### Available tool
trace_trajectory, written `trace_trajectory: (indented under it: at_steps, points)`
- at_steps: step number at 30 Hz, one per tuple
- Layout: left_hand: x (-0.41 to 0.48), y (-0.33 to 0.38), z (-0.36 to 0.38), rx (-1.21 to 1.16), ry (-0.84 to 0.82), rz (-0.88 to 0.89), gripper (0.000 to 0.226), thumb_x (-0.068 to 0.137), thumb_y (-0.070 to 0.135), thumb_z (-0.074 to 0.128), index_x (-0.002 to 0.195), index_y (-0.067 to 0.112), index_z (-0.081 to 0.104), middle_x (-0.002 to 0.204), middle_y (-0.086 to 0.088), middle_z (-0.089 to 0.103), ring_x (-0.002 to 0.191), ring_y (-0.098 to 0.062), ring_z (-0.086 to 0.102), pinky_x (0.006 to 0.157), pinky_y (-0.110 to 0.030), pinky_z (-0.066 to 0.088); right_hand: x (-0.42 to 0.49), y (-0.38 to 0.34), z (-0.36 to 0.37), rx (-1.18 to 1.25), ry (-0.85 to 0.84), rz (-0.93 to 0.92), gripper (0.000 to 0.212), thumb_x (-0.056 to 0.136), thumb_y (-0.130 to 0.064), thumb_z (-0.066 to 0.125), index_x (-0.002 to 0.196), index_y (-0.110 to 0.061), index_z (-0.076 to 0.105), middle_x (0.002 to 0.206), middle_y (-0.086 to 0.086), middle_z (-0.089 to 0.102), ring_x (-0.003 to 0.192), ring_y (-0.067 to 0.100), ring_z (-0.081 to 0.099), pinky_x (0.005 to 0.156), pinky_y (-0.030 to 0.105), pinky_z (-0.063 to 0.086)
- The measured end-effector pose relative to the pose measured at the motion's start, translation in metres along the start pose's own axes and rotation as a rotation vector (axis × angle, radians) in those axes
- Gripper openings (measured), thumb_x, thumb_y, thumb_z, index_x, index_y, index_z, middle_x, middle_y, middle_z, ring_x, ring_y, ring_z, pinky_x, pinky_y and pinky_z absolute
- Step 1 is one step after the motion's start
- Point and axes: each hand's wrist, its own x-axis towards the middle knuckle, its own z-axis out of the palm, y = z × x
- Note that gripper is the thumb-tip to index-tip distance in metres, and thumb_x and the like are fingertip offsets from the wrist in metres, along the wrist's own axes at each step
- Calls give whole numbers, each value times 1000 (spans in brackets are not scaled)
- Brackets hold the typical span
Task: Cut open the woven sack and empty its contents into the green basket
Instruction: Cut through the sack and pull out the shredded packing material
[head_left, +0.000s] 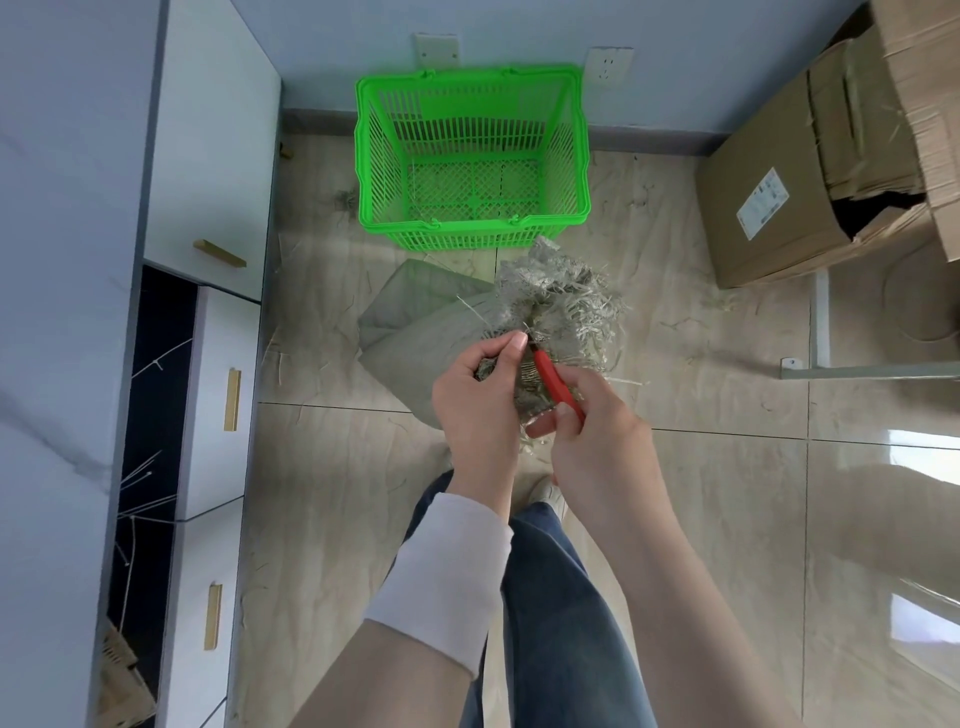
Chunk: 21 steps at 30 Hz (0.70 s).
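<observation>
A grey woven sack (410, 317) stands on the tiled floor in front of me, its frayed, bunched top (558, 296) raised toward my hands. My left hand (483, 395) grips the gathered neck of the sack, thumb on top. My right hand (587, 421) holds a red-handled cutter (553, 382), whose tip sits at the sack's neck right beside my left thumb. The green plastic basket (574, 150) stands beyond the sack against the wall, holding only a few stray fibres.
White drawers with gold handles (232, 400) line the left side. An open cardboard box (769, 208) lies at the right, with a metal frame leg (821, 322) below it. Loose fibres litter the floor. My legs in jeans (561, 597) are below my hands.
</observation>
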Motion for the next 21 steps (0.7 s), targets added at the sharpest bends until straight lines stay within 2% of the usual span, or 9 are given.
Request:
trace_trajectory:
  at_steps: [4, 9, 12, 15, 16, 18, 19, 21]
  points:
    - [1, -4, 0, 68, -19, 67, 12, 82, 17, 69, 74, 26, 69, 78, 16, 67, 74, 12, 59, 73, -1, 42, 1, 0, -1, -15, -13, 2, 36, 95, -14, 36, 122, -33, 49, 89, -3, 70, 88, 22, 61, 77, 38, 51]
    - [0, -8, 0, 136, 3, 156, 6, 83, 15, 67, 77, 17, 69, 84, 6, 69, 78, 5, 59, 73, -4, 41, 4, -1, -1, 12, 4, -17, 35, 95, -13, 36, 122, -31, 49, 89, -2, 69, 89, 22, 60, 78, 36, 49]
    - [0, -10, -1, 181, -7, 196, 5, 86, 19, 63, 83, 19, 66, 88, 7, 66, 82, 5, 57, 75, -6, 40, 2, 0, 2, 36, 22, -61, 36, 95, -11, 37, 121, -33, 49, 86, -5, 69, 86, 21, 61, 77, 37, 49]
    - [5, -13, -1, 239, -58, 309, 13, 91, 30, 52, 100, 27, 60, 108, -1, 56, 98, 14, 45, 84, -2, 33, 1, 3, 2, 60, 38, -107, 38, 96, -12, 36, 124, -35, 48, 81, -9, 66, 83, 17, 60, 71, 33, 46]
    - [9, -14, 0, 231, -53, 359, 21, 90, 36, 46, 105, 30, 59, 115, -7, 52, 107, 9, 42, 90, -5, 32, 1, 3, 1, 69, 43, -116, 39, 96, -12, 36, 124, -37, 47, 78, -12, 65, 81, 14, 59, 67, 28, 45]
    - [14, -16, 3, 250, -25, 403, 36, 85, 48, 30, 108, 37, 55, 129, -17, 47, 127, -16, 34, 104, -15, 24, 2, 4, -2, 80, 57, -140, 40, 96, -13, 37, 125, -39, 46, 74, -14, 63, 77, 8, 57, 63, 15, 40]
    - [17, -16, 6, 274, -36, 401, 39, 84, 50, 23, 109, 42, 53, 141, -18, 40, 134, -22, 25, 107, -13, 14, 3, 3, -4, 80, 68, -154, 41, 96, -13, 37, 125, -40, 46, 73, -15, 63, 74, 5, 56, 62, 10, 39]
    - [22, -15, 12, 312, -110, 424, 36, 88, 48, 18, 105, 51, 49, 154, -2, 18, 142, -14, 6, 108, -11, 0, 4, 1, -9, 70, 93, -176, 42, 96, -12, 38, 124, -41, 47, 73, -15, 62, 72, 6, 55, 61, 9, 39]
